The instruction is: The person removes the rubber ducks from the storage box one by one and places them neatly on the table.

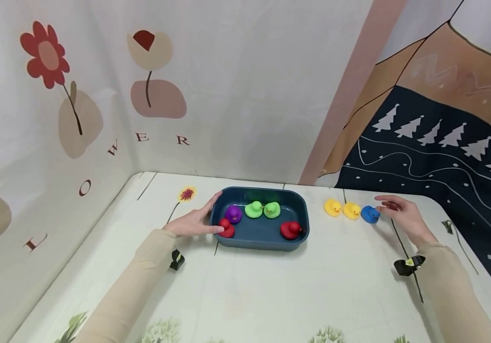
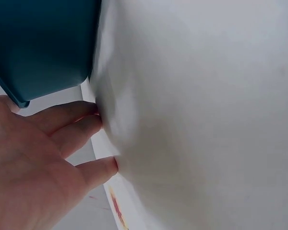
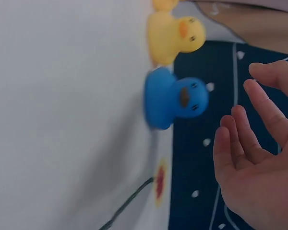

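Blue duck (image 1: 370,214) just beside spread right hand (image 1: 401,215); left hand (image 1: 194,222) flat against tub (image 1: 262,233).

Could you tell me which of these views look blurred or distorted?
Head view: sharp, with wide-angle bending at the edges. Left wrist view: the tray and left hand are soft. Right wrist view: the blue duck is smeared, the right hand clearer.

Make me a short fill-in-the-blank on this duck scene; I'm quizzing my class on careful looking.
1. The blue tub holds ____ ducks.
2. The duck nearest the right hand is coloured ____.
3. The left hand rests against the tub's ____ side.
4. Between the tub and the blue duck sit two ____ ducks.

Missing words: five; blue; left; yellow
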A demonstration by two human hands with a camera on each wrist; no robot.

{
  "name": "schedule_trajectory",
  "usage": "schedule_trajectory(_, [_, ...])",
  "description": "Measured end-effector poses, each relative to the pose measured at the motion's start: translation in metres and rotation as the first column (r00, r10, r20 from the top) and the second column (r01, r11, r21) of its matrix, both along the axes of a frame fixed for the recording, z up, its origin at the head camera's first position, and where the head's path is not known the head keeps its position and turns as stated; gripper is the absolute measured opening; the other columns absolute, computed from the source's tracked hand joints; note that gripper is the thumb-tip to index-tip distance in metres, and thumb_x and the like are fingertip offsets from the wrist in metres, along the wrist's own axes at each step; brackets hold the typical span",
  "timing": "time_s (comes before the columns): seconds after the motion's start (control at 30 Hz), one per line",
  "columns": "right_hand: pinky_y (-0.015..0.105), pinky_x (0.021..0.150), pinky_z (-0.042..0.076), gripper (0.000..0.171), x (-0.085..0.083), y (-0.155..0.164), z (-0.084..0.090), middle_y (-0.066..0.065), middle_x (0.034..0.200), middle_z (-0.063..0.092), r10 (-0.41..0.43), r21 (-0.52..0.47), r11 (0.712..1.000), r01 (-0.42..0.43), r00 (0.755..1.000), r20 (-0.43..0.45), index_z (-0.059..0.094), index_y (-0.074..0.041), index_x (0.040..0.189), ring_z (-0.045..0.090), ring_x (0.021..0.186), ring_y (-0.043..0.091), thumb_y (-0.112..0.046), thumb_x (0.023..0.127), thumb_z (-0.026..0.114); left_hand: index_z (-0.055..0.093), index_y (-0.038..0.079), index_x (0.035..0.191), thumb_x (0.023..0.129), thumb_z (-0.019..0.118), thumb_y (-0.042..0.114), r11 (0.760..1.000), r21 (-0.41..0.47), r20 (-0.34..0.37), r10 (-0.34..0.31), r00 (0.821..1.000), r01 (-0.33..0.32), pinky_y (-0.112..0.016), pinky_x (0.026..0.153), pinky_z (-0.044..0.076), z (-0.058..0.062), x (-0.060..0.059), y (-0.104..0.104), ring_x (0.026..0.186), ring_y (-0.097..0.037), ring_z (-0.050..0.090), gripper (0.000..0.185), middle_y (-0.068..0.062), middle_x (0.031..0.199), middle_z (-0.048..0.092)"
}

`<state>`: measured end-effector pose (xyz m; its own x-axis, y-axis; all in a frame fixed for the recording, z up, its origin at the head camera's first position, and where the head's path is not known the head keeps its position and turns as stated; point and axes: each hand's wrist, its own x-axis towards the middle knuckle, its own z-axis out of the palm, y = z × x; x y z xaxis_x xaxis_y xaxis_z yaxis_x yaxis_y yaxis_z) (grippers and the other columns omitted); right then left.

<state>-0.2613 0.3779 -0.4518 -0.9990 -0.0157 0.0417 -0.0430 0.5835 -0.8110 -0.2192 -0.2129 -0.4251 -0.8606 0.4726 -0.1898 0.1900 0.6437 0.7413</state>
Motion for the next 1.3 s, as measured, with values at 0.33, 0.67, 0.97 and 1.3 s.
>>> schedule_trajectory(0.33, [0.032, 0.095, 0.043, 0.052, -0.015, 0.000, -0.017, 0.004, 0.137, 0.048, -0.021, 0.017, 1.000, 0.021, 0.999, -0.031, 0.056, -0.023, 0.134, 0.047, 0.118, 0.023, -0.050, 0.090, 0.063, -0.005, 0.036, 0.155, 0.084, 0.067, 0.055, 1.000, -0.011, -0.002, 0.000, 1.000, 0.000, -0.064, 0.103, 0.027, 0.000, 0.000, 0.000, 0.138, -0.045, 0.027, 0.103, -0.019, 0.158, 0.015])
schedule_trajectory(0.67, [0.018, 0.084, 0.047, 0.046, 0.014, -0.051, 0.019, 0.011, 0.131, 0.054, 0.089, 0.029, 0.996, -0.088, 0.996, -0.010, 0.057, -0.015, 0.131, 0.054, 0.113, 0.025, -0.041, 0.094, 0.062, -0.003, 0.036, 0.155, 0.083, 0.068, 0.054, 1.000, -0.010, 0.000, 0.004, 1.000, -0.004, -0.064, 0.104, 0.026, 0.000, -0.002, 0.001, 0.139, -0.043, 0.023, 0.103, -0.018, 0.158, 0.015])
schedule_trajectory(0.97, [0.009, 0.084, 0.043, 0.041, 0.043, -0.098, 0.057, 0.023, 0.134, 0.051, 0.177, -0.064, 0.982, -0.176, 0.984, 0.018, 0.052, 0.002, 0.131, 0.050, 0.119, 0.035, -0.015, 0.096, 0.062, -0.003, 0.035, 0.155, 0.083, 0.069, 0.055, 1.000, -0.007, -0.006, 0.000, 1.000, 0.000, -0.063, 0.104, 0.027, 0.000, -0.001, 0.001, 0.139, -0.043, 0.025, 0.104, -0.019, 0.157, 0.017])
schedule_trajectory(1.3, [0.011, 0.088, 0.042, 0.038, 0.043, -0.128, 0.040, 0.024, 0.129, 0.054, 0.254, -0.140, 0.957, -0.253, 0.967, -0.011, 0.056, 0.005, 0.127, 0.052, 0.119, 0.038, -0.015, 0.095, 0.064, -0.004, 0.034, 0.155, 0.083, 0.068, 0.055, 1.000, -0.005, -0.005, -0.004, 1.000, 0.004, -0.064, 0.105, 0.024, 0.000, -0.001, 0.001, 0.140, -0.043, 0.022, 0.104, -0.020, 0.157, 0.015])
